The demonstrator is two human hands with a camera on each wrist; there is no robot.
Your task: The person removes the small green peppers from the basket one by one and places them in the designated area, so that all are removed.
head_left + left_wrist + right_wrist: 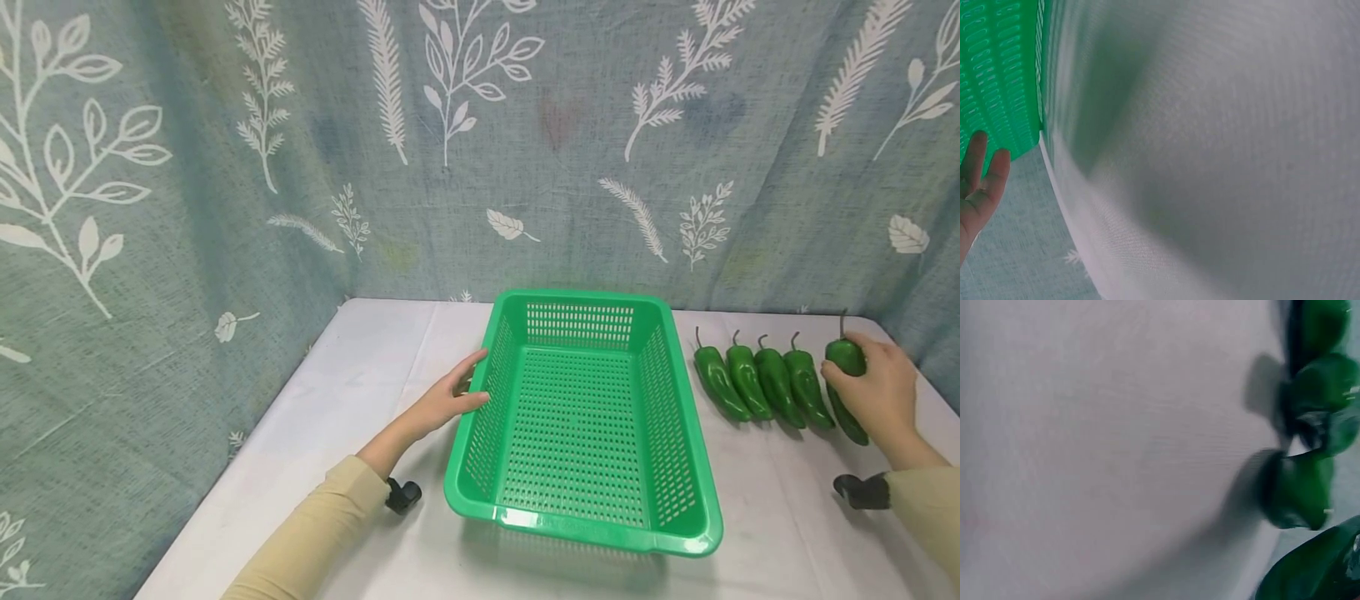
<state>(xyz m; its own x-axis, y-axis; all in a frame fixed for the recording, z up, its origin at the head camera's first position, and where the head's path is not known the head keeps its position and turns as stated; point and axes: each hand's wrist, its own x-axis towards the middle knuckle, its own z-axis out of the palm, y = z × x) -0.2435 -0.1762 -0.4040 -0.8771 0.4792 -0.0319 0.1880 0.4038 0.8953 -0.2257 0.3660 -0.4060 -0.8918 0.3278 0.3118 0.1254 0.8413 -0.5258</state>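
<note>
A green plastic basket (573, 523) with perforated walls stands upright in the middle of the table, and nothing lies inside it. At its left side my left hand (442, 404) has its fingers spread and extended against the outer wall; in the left wrist view the fingertips (999, 164) lie at the basket wall (997, 69). On the far right my right hand (885, 392) grips a long green chili pepper (846, 417) by its upper part, stem upward. The right wrist view shows that pepper (1310, 569) at the lower right corner; the right hand's fingers are hidden there.
Several more green peppers (778, 387) lie side by side in a row between the basket and my right hand. A white cloth (390, 350) covers the table. Behind and to the left hangs a grey-green curtain (465, 217) with white leaf prints.
</note>
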